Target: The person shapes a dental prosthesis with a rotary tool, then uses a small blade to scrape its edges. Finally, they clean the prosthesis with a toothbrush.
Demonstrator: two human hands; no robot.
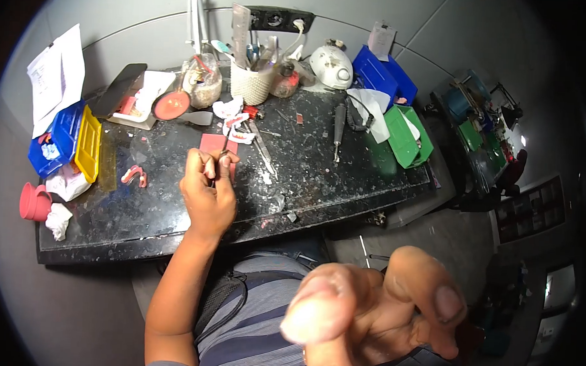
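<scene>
At the front middle of the black worktop, my left hand (pixel 210 190) is closed around a thin dark-handled tool (pixel 226 142). The tool points away from me over a pink wax sheet (pixel 210 143). Just beyond it lie white pieces with pink gums and teeth (pixel 235 124). A metal knife-like tool (pixel 262 149) lies right of that hand. Large and close to the camera, my right hand (pixel 379 308) is raised at the lower right. Its fingers are bent and apart, and nothing shows between them. A pink denture piece (pixel 134 175) rests to the left.
Blue and yellow bins (pixel 88 143) and a pink cup (pixel 34 201) line the left edge. At the back stand a tool-filled white pot (pixel 251 85), a glass jar (pixel 202 83) and a white device (pixel 331 67). A corded handpiece (pixel 339 130) and green bin (pixel 407 138) are at right.
</scene>
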